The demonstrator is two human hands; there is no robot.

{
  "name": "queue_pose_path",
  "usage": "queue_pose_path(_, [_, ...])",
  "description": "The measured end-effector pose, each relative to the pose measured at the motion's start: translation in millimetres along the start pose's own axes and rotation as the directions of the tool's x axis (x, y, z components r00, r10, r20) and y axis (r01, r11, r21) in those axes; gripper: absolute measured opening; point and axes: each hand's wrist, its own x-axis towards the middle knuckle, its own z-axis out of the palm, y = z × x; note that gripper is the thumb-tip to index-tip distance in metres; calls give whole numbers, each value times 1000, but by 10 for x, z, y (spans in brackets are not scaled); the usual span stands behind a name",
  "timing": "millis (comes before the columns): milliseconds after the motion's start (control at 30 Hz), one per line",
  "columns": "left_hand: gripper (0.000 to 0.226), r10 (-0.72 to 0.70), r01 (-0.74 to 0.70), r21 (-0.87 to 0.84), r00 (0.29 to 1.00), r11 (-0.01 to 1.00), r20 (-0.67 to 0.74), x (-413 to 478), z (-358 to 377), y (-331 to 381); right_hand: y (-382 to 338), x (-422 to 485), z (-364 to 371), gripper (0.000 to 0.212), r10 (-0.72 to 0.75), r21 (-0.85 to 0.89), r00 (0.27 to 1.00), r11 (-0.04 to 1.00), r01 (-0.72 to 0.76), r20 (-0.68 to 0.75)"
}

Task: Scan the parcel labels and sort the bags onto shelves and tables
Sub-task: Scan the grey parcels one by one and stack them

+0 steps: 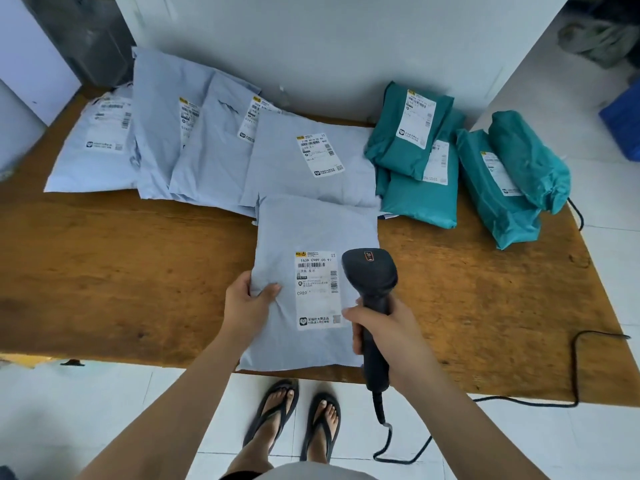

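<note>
At the near edge of the wooden table point(104, 271) we hold a pale blue parcel bag point(311, 230) with our left hand point(247, 303), thumb on top and fingers curled under its left margin, a pinch grip on the plastic beside the white shipping label point(318, 289). Our right hand point(388, 337) is clenched around the grip of a black barcode scanner point(372, 282), index finger lying along the front of the handle. Both forearms reach forward from the bottom of the view and converge toward the bag. Scanner head is tilted forward and left, sitting just right of the label's barcodes; handle runs down toward us, its cable point(519, 400) trailing over the table edge. Bag's long axis runs away from us, near end overhanging the table edge, label text upright to us. Farther back lie more pale blue bags point(304, 168) overlapping, and teal bags point(419, 199) to the right.
</note>
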Motion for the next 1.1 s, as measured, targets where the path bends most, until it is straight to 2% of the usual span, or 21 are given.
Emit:
queue_pose_path(133, [12,38,-38,2,992,999,-118,48,-697,11,-135,50,178,14,-53,-39,995,998,56,83])
queue_pose_path(233, [13,-26,17,-37,963,999,-269,107,-1256,-80,-168,111,350,13,-53,-78,989,995,64,136])
queue_pose_path(367, [17,-100,98,-30,869,995,-485,270,-1810,-113,-160,154,511,14,-22,-106,984,994,41,178])
queue_pose_path(433, [15,-89,129,35,835,991,-544,425,-1987,-10,-173,158,564,14,-18,-108,978,993,41,207])
queue_pose_path(567, [28,-68,205,125,735,971,-675,722,-2279,272,-244,156,619,13,-20,-127,974,991,50,226])
queue_pose_path(700, [39,-61,212,104,650,972,-758,678,-2545,437,-337,153,642,13,-55,-131,971,987,88,234])
queue_pose_path(833, [41,-77,235,118,679,965,-730,480,-2720,590,-386,190,760,13,-48,-148,964,985,90,263])
queue_pose_path(967, [38,-60,348,236,662,908,-747,797,-3122,384,-422,250,979,14,-32,-195,947,976,99,320])
queue_pose_path(1100, [21,-37,298,389,832,872,-554,1036,-3339,158,-399,314,1244,16,-11,-225,933,969,98,359])
